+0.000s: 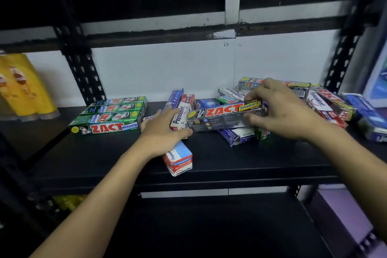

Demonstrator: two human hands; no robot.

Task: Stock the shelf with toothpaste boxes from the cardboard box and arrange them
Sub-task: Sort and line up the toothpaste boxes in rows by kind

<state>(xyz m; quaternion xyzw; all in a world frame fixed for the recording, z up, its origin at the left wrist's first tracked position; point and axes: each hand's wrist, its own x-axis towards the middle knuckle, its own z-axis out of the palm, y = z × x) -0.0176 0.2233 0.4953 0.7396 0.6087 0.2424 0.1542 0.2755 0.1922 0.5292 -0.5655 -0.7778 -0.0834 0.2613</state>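
Hands sort toothpaste on shelf (230, 163)
Left hand (165, 132) clasps a Pepsodent box (180, 159) lying front-to-back; just beyond, right hand (280, 111) pinches the right end of a ZACT Smokers box (224, 114) held crosswise, green ZACT stack (109, 117) well left.

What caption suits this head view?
Right hand grips a grey Zact Smokers box; left hand holds a Pepsodent box on the black shelf.
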